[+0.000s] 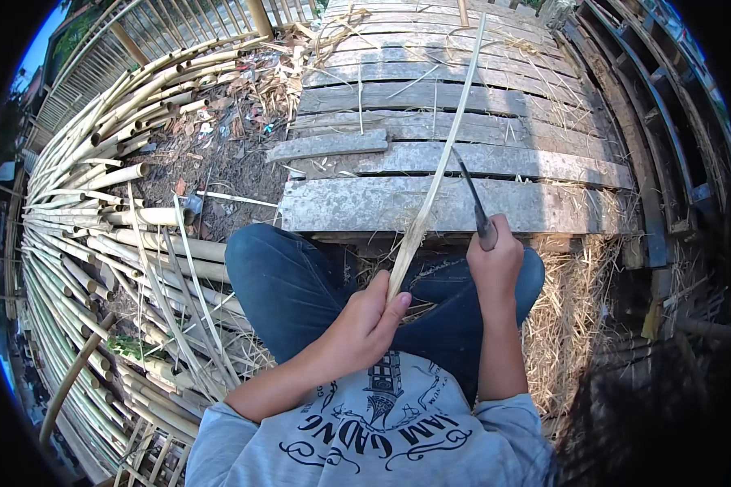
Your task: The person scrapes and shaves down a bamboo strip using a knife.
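Note:
A long pale bamboo strip (438, 178) runs from my lap up across the wooden slatted platform (341, 203). Its near end is gripped in my left hand (367, 321), thumb along the strip. My right hand (495, 256) is closed around the dark handle of a knife (473, 192), whose narrow blade points up and left. The blade tip lies close beside the strip; whether they touch I cannot tell. Both hands are above my crossed legs in blue jeans.
Many cut bamboo poles (158, 216) are piled on the left, with thin strips leaning over them. A short loose board (327, 147) rests at the platform's left edge. Shavings (573, 308) heap up at the right, near stacked wooden pallets (617, 105). Litter covers the soil beyond.

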Demonstrator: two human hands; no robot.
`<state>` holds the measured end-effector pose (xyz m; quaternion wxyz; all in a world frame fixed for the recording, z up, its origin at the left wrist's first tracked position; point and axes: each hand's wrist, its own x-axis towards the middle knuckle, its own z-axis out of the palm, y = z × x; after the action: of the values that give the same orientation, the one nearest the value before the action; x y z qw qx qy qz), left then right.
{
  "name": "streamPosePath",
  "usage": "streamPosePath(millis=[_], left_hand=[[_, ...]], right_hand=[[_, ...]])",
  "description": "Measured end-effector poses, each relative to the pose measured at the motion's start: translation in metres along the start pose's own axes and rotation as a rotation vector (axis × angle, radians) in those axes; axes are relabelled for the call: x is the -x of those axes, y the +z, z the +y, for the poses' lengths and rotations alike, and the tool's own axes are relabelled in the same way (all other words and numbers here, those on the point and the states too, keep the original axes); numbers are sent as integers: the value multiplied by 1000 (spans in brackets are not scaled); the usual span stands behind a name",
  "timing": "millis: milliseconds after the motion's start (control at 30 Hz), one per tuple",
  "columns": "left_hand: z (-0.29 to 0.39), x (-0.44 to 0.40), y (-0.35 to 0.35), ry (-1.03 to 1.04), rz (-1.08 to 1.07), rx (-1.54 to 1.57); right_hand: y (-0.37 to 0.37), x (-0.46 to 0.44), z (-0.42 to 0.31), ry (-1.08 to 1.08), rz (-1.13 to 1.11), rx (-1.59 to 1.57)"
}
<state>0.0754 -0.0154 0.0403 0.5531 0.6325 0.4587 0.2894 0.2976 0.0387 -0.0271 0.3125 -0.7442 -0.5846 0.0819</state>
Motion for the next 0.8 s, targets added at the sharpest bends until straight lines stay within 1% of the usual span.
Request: streamPosePath(millis=[33,67,100,133,167,200,233,267,300,367,400,467,500,533,600,633,700,767,800], left_hand=[[1,8,-1,10,-28,-1],[10,16,-1,-14,-54,0],[-2,18,2,-13,-56,48],[-13,11,-2,-73,-52,71],[-22,7,-3,-143,-45,104],[-30,4,-1,-145,-31,111],[-36,-1,-1,-149,-15,176],[-38,-6,-2,-151,-10,239],[-33,-9,-2,-145,-25,232],[-19,-16,-5,-315,-223,569],[-18,-19,-8,-304,-249,551],[-20,-19,-22,-352,-444,882],[-24,-19,-26,-339,-458,861],[-29,-18,-30,-338,-465,844],[-32,-17,-41,-358,-462,791],[-30,-18,-46,-346,-472,778],[-25,-20,-52,-244,-358,427],[-31,-23,-66,10,-248,55],[-27,-25,-77,9,-249,32]], right_hand=[[-1,-16,25,134,10,99],[-6,-21,54,149,16,150],[-10,-25,70,160,29,198],[-13,-22,62,142,36,193],[-21,-12,52,165,81,28],[-28,-2,40,196,122,-137],[-33,6,23,195,123,-140],[-39,15,5,154,38,-214],[-41,23,-7,115,-41,-286],[-33,32,-13,56,-114,-361],[-32,34,-15,87,-172,-366],[-25,35,-15,118,-172,-474],[-21,36,-15,139,-169,-549],[-22,36,-16,132,-145,-559],[-25,37,-12,275,-281,-752],[-26,37,-11,267,-263,-756],[-33,35,-9,272,-265,-764],[-49,30,-15,231,-224,-751],[-60,27,-22,201,-198,-717]])
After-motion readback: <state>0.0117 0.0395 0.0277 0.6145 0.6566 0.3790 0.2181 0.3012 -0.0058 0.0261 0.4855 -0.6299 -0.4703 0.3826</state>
